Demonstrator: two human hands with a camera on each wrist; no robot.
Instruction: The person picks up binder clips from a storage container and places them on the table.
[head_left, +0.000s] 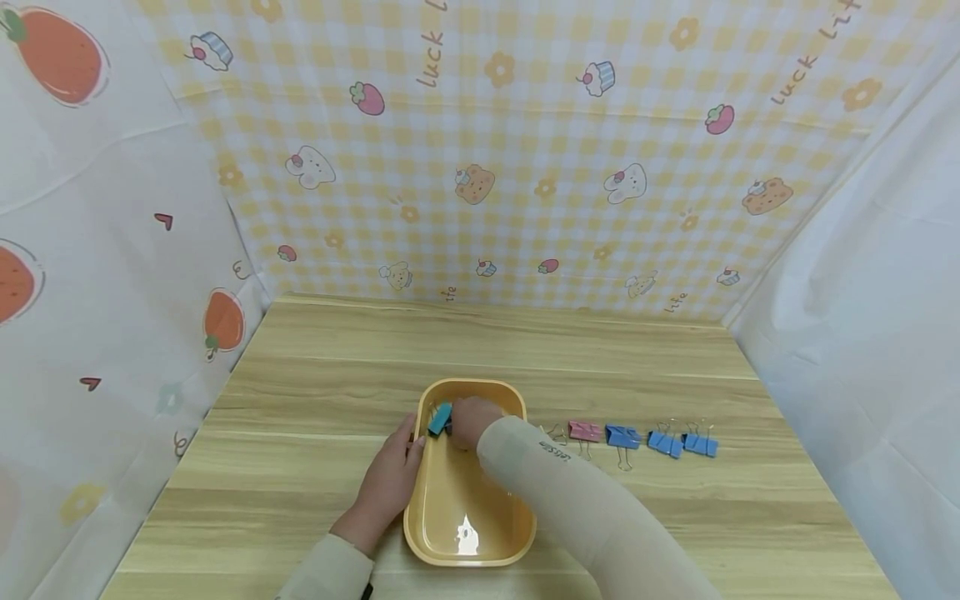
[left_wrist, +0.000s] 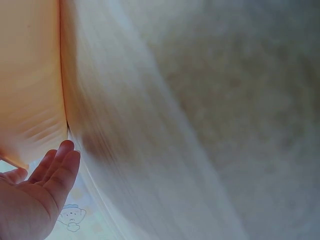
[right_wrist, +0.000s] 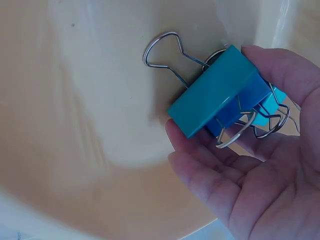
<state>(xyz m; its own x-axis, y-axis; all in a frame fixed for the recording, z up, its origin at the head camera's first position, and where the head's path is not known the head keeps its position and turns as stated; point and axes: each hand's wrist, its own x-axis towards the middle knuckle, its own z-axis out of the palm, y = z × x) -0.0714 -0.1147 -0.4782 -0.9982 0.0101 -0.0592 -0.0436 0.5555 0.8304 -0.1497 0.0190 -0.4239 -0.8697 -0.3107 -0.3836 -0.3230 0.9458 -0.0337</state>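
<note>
A yellow plastic tray (head_left: 453, 500) stands on the table. My left hand (head_left: 390, 473) rests against its left outer wall with extended fingers; the left wrist view shows that hand (left_wrist: 42, 187) beside the wall. Inside the tray's far end is my right hand (head_left: 474, 421), its back hiding much of what it holds. In the right wrist view, its thumb and fingers (right_wrist: 200, 162) curl round the ends of a teal binder clip (right_wrist: 214, 92) and a blue binder clip (right_wrist: 240, 106) pressed side by side. A turquoise binder clip (right_wrist: 267, 107) shows behind them, near the palm.
Right of the tray lies a row of binder clips: a pink one (head_left: 584, 431), a dark blue one (head_left: 623, 437) and two lighter blue ones (head_left: 665, 444). Wire handles (head_left: 557, 434) poke out beside my right sleeve. A patterned cloth (head_left: 487, 225) hangs behind the table.
</note>
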